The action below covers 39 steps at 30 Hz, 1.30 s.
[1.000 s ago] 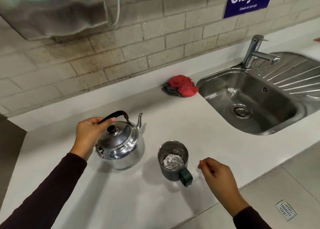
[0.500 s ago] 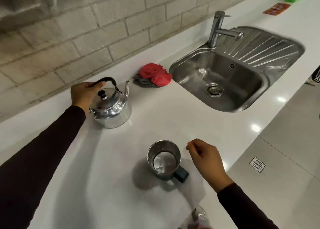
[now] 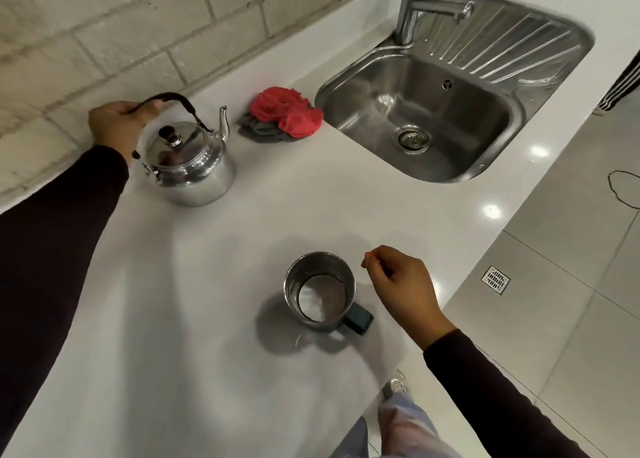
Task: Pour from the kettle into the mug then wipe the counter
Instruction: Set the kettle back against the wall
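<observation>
A shiny steel kettle (image 3: 188, 161) with a black handle stands upright on the white counter (image 3: 173, 319) near the back wall, spout pointing toward the sink. My left hand (image 3: 116, 125) grips its handle. A steel mug (image 3: 320, 296) with a dark handle stands near the counter's front edge and holds liquid. Just right of the mug hovers my right hand (image 3: 401, 284), fingers loosely curled with nothing in them. A crumpled red and grey cloth (image 3: 284, 115) lies between the kettle and the sink.
A steel sink (image 3: 426, 118) with a tap (image 3: 412, 11) and ribbed drainer is set into the counter at the right. A brick wall (image 3: 138, 25) runs behind. Grey floor tiles with a drain grate (image 3: 496, 279) lie beyond the counter's front edge.
My left hand has carried the kettle away from the mug and set it down near the back wall. The mug now holds liquid. My right hand stays beside the mug.
</observation>
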### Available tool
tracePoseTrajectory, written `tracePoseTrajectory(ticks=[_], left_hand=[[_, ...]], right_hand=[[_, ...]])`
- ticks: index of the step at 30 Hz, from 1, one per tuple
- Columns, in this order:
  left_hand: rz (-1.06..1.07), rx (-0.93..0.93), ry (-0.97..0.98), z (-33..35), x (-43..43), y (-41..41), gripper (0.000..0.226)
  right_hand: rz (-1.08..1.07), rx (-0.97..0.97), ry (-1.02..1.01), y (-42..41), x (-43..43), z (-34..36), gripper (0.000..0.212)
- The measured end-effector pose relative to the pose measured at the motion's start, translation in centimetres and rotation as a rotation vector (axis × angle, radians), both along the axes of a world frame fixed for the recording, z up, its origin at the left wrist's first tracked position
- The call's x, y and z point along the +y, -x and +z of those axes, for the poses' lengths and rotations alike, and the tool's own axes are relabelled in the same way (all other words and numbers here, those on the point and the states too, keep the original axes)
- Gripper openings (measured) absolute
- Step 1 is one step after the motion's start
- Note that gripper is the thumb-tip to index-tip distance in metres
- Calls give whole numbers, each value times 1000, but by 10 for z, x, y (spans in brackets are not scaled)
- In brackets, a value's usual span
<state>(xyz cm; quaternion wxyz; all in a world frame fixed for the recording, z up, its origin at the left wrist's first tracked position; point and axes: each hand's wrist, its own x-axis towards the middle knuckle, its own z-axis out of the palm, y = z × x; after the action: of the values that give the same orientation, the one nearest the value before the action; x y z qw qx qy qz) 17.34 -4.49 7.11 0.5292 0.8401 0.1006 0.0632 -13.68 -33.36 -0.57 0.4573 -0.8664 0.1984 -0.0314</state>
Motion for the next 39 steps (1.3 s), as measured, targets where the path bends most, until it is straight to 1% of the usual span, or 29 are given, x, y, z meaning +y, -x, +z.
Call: tracePoseTrajectory(ticks=[1, 4, 6, 7, 9, 10, 11, 12, 13, 14, 16, 17, 18, 21, 24, 28, 30, 32, 35, 39], left_hand=[[-3, -3, 7, -1, 1, -2, 28], [-12, -21, -72, -5, 7, -9, 40], [-17, 3, -127, -4, 12, -14, 37], [-3, 23, -226, -4, 12, -14, 39], [97, 66, -549, -5, 10, -12, 40], [146, 52, -649, -4, 7, -4, 39], [168, 16, -673, -4, 2, 8, 40], [172, -39, -642, -5, -2, 25, 41], [140, -89, -565, -6, -8, 43, 40], [87, -131, -444, -8, -17, 64, 38], [-31, -159, -149, -13, -33, 111, 30], [-68, -159, -45, -15, -39, 138, 25], [-98, -148, 11, -17, -45, 164, 21], [-145, -45, 75, -23, -58, 222, 23], [-22, 13, 137, -25, -69, 253, 27], [162, -33, 185, -15, -98, 274, 26], [301, -81, 214, -7, -121, 275, 26], [376, -103, 229, -1, -141, 273, 27], [476, -108, 247, 4, -183, 267, 27], [521, -86, 271, 7, -232, 255, 26]], right_hand=[[0, -1, 1, 0, 0, 0, 28], [-10, -4, -9, 1, 0, 0, 27], [-9, -16, -18, 2, 0, 1, 27], [-5, -23, -16, 2, 0, 1, 27], [3, -42, -8, 1, -1, 3, 27], [4, -56, -7, -1, -2, 5, 26], [10, -71, -12, -2, -3, 7, 25], [32, -87, -21, -5, -2, 11, 25], [53, -99, -26, -7, -2, 14, 24], [70, -111, -20, -10, -3, 16, 24], [113, -138, -1, -18, -4, 22, 23], [143, -154, -4, -23, -4, 26, 23], [164, -170, -15, -27, -5, 28, 23], [214, -217, -40, -44, -9, 35, 22], [301, -257, -54, -64, -18, 39, 22], [427, -278, -86, -97, -33, 42, 21], [544, -264, -90, -120, -48, 44, 20], [620, -259, -84, -142, -59, 43, 21], [773, -235, -9, -185, -81, 41, 22], [871, -232, 135, -262, -94, 31, 20]])
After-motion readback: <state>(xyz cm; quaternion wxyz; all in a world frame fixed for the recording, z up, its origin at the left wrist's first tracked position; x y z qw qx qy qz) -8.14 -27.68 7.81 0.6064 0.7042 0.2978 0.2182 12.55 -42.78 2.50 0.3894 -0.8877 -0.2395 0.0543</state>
